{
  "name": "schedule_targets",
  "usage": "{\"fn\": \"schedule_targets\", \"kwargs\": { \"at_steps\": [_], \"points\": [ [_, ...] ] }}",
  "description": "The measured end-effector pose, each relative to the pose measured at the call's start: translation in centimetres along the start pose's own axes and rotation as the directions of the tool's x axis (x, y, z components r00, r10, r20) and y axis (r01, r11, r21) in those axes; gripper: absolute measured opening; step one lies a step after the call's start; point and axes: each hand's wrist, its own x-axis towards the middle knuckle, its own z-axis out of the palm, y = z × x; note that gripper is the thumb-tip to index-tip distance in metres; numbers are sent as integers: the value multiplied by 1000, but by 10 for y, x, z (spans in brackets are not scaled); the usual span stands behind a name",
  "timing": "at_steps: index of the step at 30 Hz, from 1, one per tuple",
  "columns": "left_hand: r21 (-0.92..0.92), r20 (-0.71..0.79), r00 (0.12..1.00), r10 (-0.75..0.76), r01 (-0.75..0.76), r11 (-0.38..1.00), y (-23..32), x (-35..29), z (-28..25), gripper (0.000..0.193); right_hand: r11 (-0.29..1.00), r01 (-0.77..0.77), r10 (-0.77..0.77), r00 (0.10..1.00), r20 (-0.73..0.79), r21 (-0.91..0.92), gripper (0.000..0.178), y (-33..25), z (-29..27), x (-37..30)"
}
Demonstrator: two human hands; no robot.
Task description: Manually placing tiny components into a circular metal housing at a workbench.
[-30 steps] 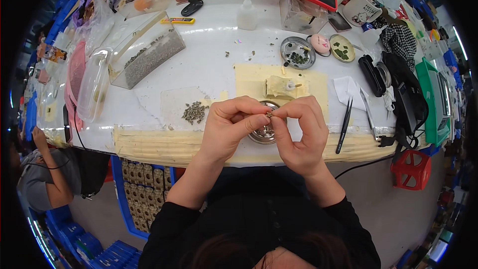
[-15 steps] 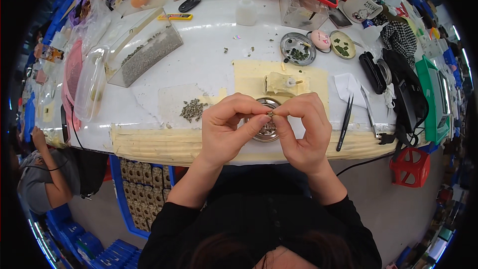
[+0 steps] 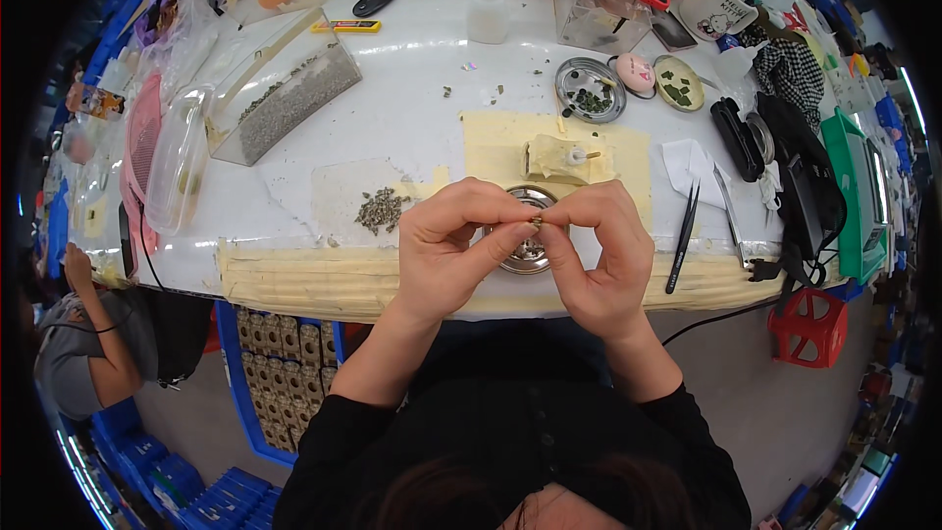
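Above a round metal dish (image 3: 530, 257) near the table's front edge, my left hand (image 3: 453, 247) and my right hand (image 3: 601, 253) meet at the fingertips. Both are closed in a pinch on one tiny brass-coloured part (image 3: 537, 222), too small to name further. Small pieces lie in the dish, which my fingers partly cover. Just beyond it stands a tape-wrapped block (image 3: 561, 159) with a short pin on top. A heap of small grey metal parts (image 3: 380, 211) lies left of my left hand. Black tweezers (image 3: 684, 236) rest to the right of my right hand.
A clear bin (image 3: 287, 98) of grey parts stands at the left. Beyond my hands are a white squeeze bottle (image 3: 488, 16) and a round dish (image 3: 590, 90) of dark green pieces. A blue crate (image 3: 235, 373) sits below the table edge; a person's arm (image 3: 98, 324) is at far left.
My hands hold almost the same pose, with only a slight shift at the fingertips. The whole view has moved a little; nothing on the table has been taken or let go.
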Motion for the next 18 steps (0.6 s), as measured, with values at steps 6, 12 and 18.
{"fn": "schedule_targets", "kwargs": {
  "at_steps": [6, 12, 18],
  "points": [
    [-7, 8, 1000, -15, 15, 1000, -1, -1, -1, 18, 1000, 7, -7, 1000, -12, -5, 15, 1, 0, -2],
    [-64, 8, 999, -51, 52, 997, -1, 0, 0, 15, 1000, 12, -12, 999, -47, -4, 18, -1, 1, -3],
    [-143, 21, 991, -130, 132, 981, -1, -1, -2, 14, 998, 50, -52, 997, -60, -47, 20, -2, 2, -3]
  ]
}}
